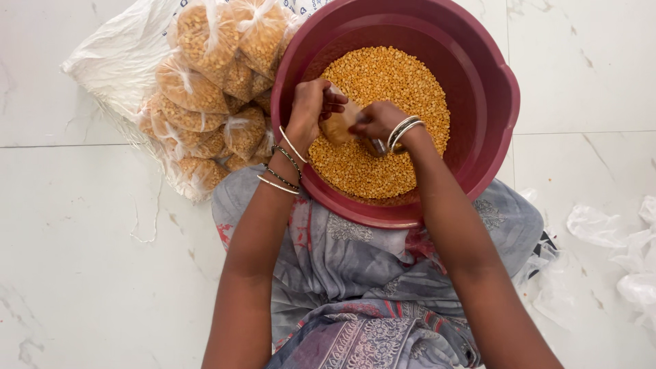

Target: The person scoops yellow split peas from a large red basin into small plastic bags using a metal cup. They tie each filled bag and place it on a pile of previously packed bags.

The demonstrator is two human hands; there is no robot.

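Many tied bags of lentils (205, 89) are stacked at the left on a plastic sheet (102, 61). A small bag (339, 125) is gripped by the left hand (311, 106) and right hand (379, 121) over the maroon tub (499, 102). Plenty of loose lentils (383, 89) are left inside.

I see a white marble-look floor (82, 260) of large tiles with thin grey joint lines. On it, at the upper middle, stands a round maroon tub (488, 130), its near edge pressed against the grey patterned cloth (355, 273) spread over the floor at the bottom centre. Left of the tub lies a white plastic sheet (109, 58), and on that sheet rests a heap of small tied clear bags of yellow split pulses (198, 89), touching the tub's left wall. At the right edge lie crumpled empty clear plastic bags (615, 239), well apart from the tub.
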